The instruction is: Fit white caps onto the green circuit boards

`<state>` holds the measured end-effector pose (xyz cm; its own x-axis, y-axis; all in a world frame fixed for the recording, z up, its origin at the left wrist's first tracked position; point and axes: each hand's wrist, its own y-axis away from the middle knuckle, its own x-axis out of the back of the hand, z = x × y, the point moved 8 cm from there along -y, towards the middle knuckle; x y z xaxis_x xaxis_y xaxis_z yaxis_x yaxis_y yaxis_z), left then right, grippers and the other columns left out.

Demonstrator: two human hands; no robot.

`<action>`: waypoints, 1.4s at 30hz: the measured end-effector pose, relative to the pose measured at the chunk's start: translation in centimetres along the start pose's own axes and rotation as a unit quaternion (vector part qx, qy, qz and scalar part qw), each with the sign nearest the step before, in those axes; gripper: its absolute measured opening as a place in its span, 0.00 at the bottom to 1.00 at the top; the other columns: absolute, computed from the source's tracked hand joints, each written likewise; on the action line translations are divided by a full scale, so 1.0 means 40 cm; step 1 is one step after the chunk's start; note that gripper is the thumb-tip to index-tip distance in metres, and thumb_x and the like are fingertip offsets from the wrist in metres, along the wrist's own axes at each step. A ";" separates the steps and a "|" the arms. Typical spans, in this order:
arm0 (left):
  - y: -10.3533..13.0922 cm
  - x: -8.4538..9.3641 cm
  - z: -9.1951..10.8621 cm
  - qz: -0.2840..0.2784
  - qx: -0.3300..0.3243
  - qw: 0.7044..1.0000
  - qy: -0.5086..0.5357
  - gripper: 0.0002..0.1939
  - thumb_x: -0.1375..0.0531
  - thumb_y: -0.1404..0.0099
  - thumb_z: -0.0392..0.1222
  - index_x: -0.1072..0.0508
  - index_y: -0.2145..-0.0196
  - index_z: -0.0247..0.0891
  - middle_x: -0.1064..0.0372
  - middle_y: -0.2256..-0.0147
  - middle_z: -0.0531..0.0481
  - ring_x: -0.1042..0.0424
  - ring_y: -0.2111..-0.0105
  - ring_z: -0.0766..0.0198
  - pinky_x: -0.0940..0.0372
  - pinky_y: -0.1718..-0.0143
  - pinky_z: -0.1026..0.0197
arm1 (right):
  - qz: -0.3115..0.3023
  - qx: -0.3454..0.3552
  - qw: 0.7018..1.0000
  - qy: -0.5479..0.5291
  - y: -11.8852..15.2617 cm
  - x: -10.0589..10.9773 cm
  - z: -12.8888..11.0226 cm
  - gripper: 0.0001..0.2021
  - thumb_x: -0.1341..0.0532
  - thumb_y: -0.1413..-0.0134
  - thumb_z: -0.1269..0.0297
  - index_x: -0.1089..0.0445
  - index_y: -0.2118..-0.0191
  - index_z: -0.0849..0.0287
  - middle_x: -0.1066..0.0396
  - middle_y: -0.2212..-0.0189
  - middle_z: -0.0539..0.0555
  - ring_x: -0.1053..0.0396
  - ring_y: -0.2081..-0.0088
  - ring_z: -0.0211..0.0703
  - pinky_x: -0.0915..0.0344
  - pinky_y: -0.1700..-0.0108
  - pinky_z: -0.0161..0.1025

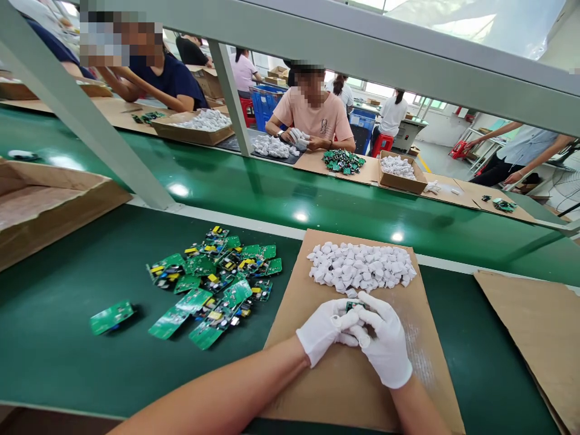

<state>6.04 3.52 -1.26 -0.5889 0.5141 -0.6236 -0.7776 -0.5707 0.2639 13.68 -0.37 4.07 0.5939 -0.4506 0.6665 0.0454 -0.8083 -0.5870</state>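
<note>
Both my hands wear white gloves and meet above a brown cardboard sheet [344, 386]. Between the fingers of my left hand [322, 328] and my right hand [388, 341] a small green circuit board [354, 306] shows in part. Fingers of both hands are closed around it, and they hide most of it. Just beyond my fingertips, a heap of small white pieces [362, 266] lies on the cardboard; their exact kind is too small to tell. Left of the sheet, green circuit boards with yellow and black components [212, 281] lie in a loose pile. One single circuit board [112, 317] lies apart from them.
A cardboard box [58, 199] stands at the far left, and another cardboard sheet [534, 326] lies at right. A metal frame [122, 121] crosses above the green bench. Across a glossy green strip [254, 187], co-workers sit beside boxes of white pieces [401, 172] and circuit boards.
</note>
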 end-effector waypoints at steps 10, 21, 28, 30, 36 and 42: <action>-0.003 0.009 -0.009 0.013 0.003 0.999 -0.034 0.19 0.41 0.47 0.53 0.31 0.68 0.32 0.30 0.74 0.45 0.30 0.75 0.65 0.36 0.72 0.63 | -0.097 -0.255 0.929 -0.252 0.022 -0.069 0.067 0.22 0.44 0.45 0.59 0.39 0.44 0.55 0.29 0.54 0.53 0.31 0.54 0.46 0.33 0.52 0.39; 0.005 -0.013 0.008 0.006 -0.039 0.995 -0.091 0.18 0.39 0.46 0.51 0.33 0.64 0.35 0.31 0.68 0.46 0.31 0.69 0.65 0.36 0.71 0.66 | -0.095 -0.273 0.910 -0.296 0.025 -0.072 0.087 0.19 0.47 0.42 0.55 0.35 0.47 0.53 0.32 0.50 0.53 0.35 0.49 0.48 0.38 0.47 0.46; 0.001 -0.002 -0.011 -0.011 -0.010 1.000 -0.011 0.19 0.39 0.45 0.50 0.34 0.60 0.36 0.30 0.65 0.44 0.28 0.66 0.61 0.36 0.69 0.63 | -0.092 -0.285 0.896 -0.328 0.022 -0.077 0.086 0.20 0.48 0.42 0.55 0.37 0.46 0.53 0.33 0.49 0.53 0.36 0.47 0.46 0.39 0.46 0.45; -0.001 0.003 -0.019 -0.017 -0.010 1.000 0.022 0.19 0.40 0.45 0.51 0.34 0.60 0.36 0.30 0.66 0.43 0.28 0.66 0.60 0.36 0.69 0.62 | -0.098 -0.275 0.901 -0.321 0.022 -0.080 0.080 0.20 0.50 0.40 0.56 0.38 0.45 0.54 0.34 0.48 0.53 0.36 0.47 0.46 0.38 0.46 0.44; -0.004 -0.004 -0.010 -0.026 -0.022 0.999 0.012 0.18 0.39 0.46 0.50 0.32 0.63 0.34 0.31 0.67 0.45 0.30 0.70 0.65 0.35 0.65 0.58 | -0.088 -0.244 0.944 -0.205 0.020 -0.068 0.074 0.22 0.43 0.45 0.61 0.39 0.44 0.53 0.30 0.52 0.53 0.31 0.53 0.46 0.33 0.52 0.41; 0.000 0.002 -0.012 -0.001 0.012 1.000 -0.011 0.18 0.39 0.45 0.50 0.34 0.62 0.36 0.31 0.66 0.45 0.28 0.67 0.62 0.35 0.69 0.64 | -0.114 -0.233 0.924 -0.283 0.010 -0.065 0.063 0.20 0.51 0.40 0.57 0.39 0.44 0.53 0.34 0.48 0.54 0.37 0.47 0.47 0.39 0.46 0.47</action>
<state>6.10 3.27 -1.67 -0.5915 0.5298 -0.6078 -0.7841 -0.5536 0.2806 14.17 1.46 0.94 0.9418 -0.0854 0.3250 -0.0511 -0.9923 -0.1126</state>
